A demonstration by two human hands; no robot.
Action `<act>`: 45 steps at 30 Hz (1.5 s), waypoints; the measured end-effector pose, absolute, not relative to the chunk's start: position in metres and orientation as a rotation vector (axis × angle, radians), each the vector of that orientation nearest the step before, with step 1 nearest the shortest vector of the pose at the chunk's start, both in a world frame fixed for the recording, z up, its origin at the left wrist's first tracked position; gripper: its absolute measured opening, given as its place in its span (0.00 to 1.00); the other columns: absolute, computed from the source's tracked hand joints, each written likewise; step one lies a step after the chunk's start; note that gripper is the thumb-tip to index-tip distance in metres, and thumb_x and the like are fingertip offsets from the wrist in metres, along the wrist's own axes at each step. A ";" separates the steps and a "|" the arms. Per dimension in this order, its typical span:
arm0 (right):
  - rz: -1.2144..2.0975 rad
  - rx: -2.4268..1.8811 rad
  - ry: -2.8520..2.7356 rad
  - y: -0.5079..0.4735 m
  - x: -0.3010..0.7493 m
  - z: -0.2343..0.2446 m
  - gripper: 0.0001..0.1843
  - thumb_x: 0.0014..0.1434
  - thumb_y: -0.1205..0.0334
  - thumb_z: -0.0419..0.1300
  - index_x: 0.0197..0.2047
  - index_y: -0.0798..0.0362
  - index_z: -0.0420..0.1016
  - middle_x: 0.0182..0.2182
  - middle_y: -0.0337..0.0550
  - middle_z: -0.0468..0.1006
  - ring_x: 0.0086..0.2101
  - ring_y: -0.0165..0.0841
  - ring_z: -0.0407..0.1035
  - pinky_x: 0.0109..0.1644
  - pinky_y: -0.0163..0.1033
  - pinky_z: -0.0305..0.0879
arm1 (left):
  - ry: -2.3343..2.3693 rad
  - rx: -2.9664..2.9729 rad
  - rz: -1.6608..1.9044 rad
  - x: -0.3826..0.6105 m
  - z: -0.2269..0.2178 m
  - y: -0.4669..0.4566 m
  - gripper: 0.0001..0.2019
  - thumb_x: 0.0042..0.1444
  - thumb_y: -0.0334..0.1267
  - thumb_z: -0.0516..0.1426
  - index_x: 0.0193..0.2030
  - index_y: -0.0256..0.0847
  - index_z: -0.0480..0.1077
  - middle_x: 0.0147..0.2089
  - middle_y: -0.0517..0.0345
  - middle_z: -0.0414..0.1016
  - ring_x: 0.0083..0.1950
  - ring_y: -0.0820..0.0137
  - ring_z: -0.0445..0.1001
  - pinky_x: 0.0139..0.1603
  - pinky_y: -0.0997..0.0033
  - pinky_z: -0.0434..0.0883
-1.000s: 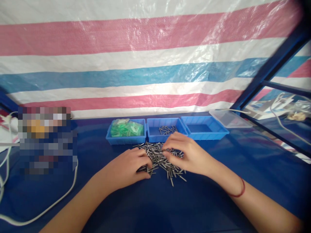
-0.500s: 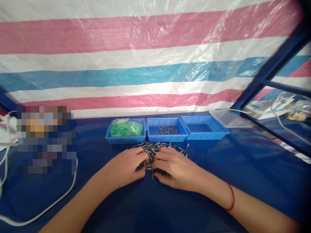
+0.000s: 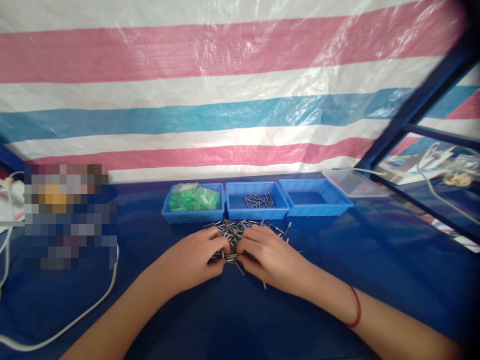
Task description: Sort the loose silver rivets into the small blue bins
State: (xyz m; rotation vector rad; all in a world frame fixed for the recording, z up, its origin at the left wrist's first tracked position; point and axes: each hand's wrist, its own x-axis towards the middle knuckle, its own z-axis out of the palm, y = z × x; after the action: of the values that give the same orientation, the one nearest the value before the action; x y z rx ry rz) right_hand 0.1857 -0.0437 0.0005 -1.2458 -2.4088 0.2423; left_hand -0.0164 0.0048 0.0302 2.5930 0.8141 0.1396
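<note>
A loose pile of thin metal pins that look like blind rivets (image 3: 234, 230) lies on the blue tabletop in front of the bins. My left hand (image 3: 197, 252) rests at the pile's left side, fingers curled and thumb bent in, with some rivets between them. From the right, my right hand (image 3: 268, 255) curls over the pile, its thumb and index finger close together at the rivets; its fingertips are partly hidden. A few rivets stick out below and beside the hands. Behind the pile, the middle blue bin (image 3: 257, 214) holds several similar rivets.
Left of it, a blue bin (image 3: 193, 216) contains green plastic packets (image 3: 195, 198). The right blue bin (image 3: 318, 207) shows a bare floor. A clear plastic lid (image 3: 354, 183) lies at the back right. White cable (image 3: 99, 305) curves along the left. Striped sheeting hangs behind.
My right thumb has drawn in toward the index finger. A rivet near the front of the pile has turned aslant, and another now pokes out below my right hand. My left hand has hardly moved.
</note>
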 end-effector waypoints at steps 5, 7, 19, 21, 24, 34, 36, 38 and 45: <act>0.428 -1.230 -2.169 -0.042 0.190 0.008 0.05 0.58 0.71 0.55 0.31 0.53 0.69 0.29 0.41 0.70 0.33 0.33 0.64 0.39 0.39 0.59 | 0.898 2.482 0.241 -0.015 0.036 0.006 0.09 0.55 0.42 0.58 0.42 0.44 0.70 0.41 0.60 0.68 0.38 0.70 0.70 0.39 0.73 0.66; 0.516 -1.195 -2.066 -0.041 0.192 0.011 0.06 0.58 0.70 0.55 0.31 0.53 0.68 0.28 0.40 0.70 0.33 0.32 0.64 0.39 0.39 0.61 | 0.925 2.432 0.343 -0.013 0.035 0.007 0.10 0.55 0.46 0.58 0.41 0.43 0.71 0.38 0.61 0.68 0.34 0.72 0.69 0.35 0.74 0.65; 0.730 -1.185 -1.832 -0.041 0.192 0.009 0.05 0.61 0.61 0.56 0.36 0.52 0.70 0.29 0.39 0.70 0.27 0.28 0.62 0.32 0.35 0.60 | 1.038 2.117 0.737 0.003 0.025 -0.004 0.08 0.58 0.42 0.56 0.38 0.41 0.73 0.31 0.61 0.74 0.28 0.74 0.69 0.29 0.76 0.65; 0.737 -1.185 -1.840 -0.041 0.193 0.008 0.04 0.60 0.62 0.56 0.36 0.52 0.71 0.30 0.39 0.71 0.28 0.28 0.63 0.32 0.35 0.60 | 1.032 2.118 0.755 0.002 0.025 -0.004 0.07 0.58 0.41 0.56 0.38 0.42 0.73 0.33 0.61 0.75 0.29 0.74 0.70 0.30 0.76 0.65; 0.720 -1.166 -1.832 -0.041 0.193 0.007 0.03 0.59 0.63 0.58 0.34 0.52 0.71 0.29 0.38 0.69 0.28 0.27 0.62 0.32 0.35 0.60 | 1.001 2.132 0.774 0.002 0.025 -0.002 0.06 0.58 0.38 0.56 0.39 0.42 0.72 0.35 0.60 0.75 0.31 0.74 0.71 0.33 0.76 0.67; 0.655 -1.039 -1.756 -0.045 0.193 0.015 0.07 0.56 0.60 0.62 0.31 0.52 0.69 0.28 0.38 0.69 0.30 0.28 0.65 0.34 0.35 0.61 | 0.866 2.186 0.789 0.000 0.023 0.003 0.05 0.60 0.35 0.55 0.39 0.42 0.72 0.38 0.59 0.73 0.36 0.74 0.72 0.36 0.76 0.67; 0.616 -1.001 -1.772 -0.045 0.194 0.016 0.07 0.55 0.60 0.64 0.32 0.52 0.70 0.28 0.38 0.70 0.31 0.29 0.66 0.36 0.36 0.63 | 0.844 2.195 0.768 -0.001 0.024 0.003 0.05 0.60 0.35 0.55 0.39 0.41 0.73 0.38 0.59 0.73 0.37 0.74 0.72 0.37 0.76 0.67; 0.574 -0.973 -1.794 -0.046 0.194 0.016 0.06 0.54 0.61 0.64 0.33 0.51 0.70 0.29 0.39 0.71 0.31 0.30 0.66 0.37 0.37 0.64 | 0.825 2.205 0.748 -0.001 0.024 0.003 0.06 0.61 0.35 0.54 0.39 0.42 0.73 0.39 0.59 0.73 0.38 0.74 0.72 0.39 0.76 0.66; 0.393 -0.987 -1.830 -0.043 0.197 0.019 0.02 0.56 0.67 0.60 0.35 0.52 0.71 0.29 0.40 0.73 0.32 0.30 0.67 0.38 0.38 0.64 | 0.884 2.264 0.735 0.000 0.019 0.004 0.10 0.62 0.38 0.53 0.48 0.44 0.70 0.40 0.59 0.73 0.39 0.73 0.72 0.40 0.76 0.68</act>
State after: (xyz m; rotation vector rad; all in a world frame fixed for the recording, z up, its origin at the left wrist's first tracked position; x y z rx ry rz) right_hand 0.1966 -0.0434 0.0190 -0.9867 -1.8302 0.3929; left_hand 0.0000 0.0040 0.0194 2.2635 0.8835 0.7353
